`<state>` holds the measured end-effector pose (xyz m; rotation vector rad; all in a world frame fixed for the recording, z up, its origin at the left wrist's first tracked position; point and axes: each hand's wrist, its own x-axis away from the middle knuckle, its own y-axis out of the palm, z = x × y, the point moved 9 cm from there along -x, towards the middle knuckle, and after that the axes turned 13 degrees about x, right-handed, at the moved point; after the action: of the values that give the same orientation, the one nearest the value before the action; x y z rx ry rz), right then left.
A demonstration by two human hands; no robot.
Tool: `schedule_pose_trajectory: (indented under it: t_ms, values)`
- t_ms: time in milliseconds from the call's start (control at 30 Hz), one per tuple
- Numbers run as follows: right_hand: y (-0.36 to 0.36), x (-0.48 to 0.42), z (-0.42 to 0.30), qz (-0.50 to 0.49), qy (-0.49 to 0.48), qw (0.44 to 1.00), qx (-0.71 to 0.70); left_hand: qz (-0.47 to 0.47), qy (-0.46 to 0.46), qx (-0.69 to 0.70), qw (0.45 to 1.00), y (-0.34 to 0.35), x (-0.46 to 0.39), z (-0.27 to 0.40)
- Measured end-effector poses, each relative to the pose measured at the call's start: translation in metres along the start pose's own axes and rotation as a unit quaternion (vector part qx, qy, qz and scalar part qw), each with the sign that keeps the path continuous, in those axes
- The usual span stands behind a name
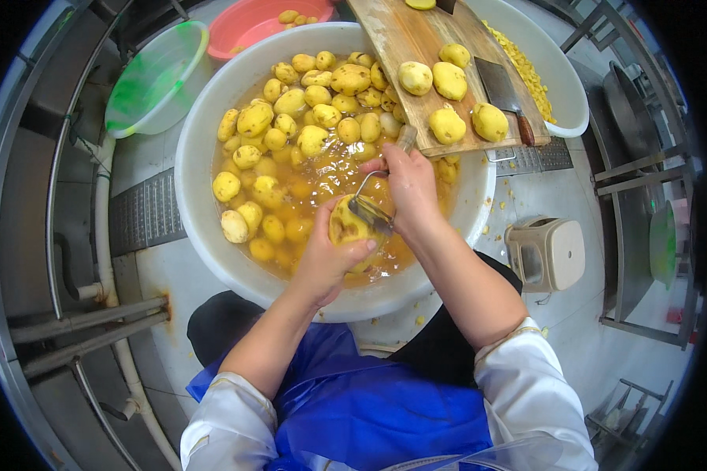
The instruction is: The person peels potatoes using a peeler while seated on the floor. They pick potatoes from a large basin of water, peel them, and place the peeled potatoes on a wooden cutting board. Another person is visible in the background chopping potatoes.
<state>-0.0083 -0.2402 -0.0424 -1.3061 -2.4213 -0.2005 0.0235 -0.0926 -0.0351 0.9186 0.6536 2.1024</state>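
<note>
A yellow potato with brown patches [344,226] is gripped in my left hand [324,253], over the front part of a large white tub [203,235]. My right hand [409,182] holds a Y-shaped peeler [372,215] by its handle, and the peeler's blade lies against the potato's upper right side. Below both hands, brownish water [330,182] fills the tub. Many potatoes [254,119] float or sit in it, some smooth and yellow, others with dark spots.
A wooden cutting board [383,35] spans the tub's back right rim, bearing several potatoes [449,80] and a cleaver [498,85]. Behind it stands a white tub [565,76] of cut yellow pieces. A green-white basin [159,82], a pink basin [241,26] and a beige stool [545,253] stand around.
</note>
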Motion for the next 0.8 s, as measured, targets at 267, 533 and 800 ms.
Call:
schedule_pose_trajectory:
  t_ms: [267, 533, 800]
  values:
    - [-0.007, -0.019, -0.023, -0.043, -0.009, 0.999, 0.004, -0.052, 0.146, -0.24, 0.958, 0.011, 0.013, 0.033]
    - [-0.03, -0.068, -0.016, 0.042, -0.143, 0.975, 0.165, -0.025, 0.167, -0.35, 0.921, 0.012, 0.017, 0.035]
    - [0.012, -0.004, -0.058, -0.054, -0.328, 0.899, 0.283, -0.015, 0.245, -0.486, 0.839, 0.011, 0.015, 0.032]
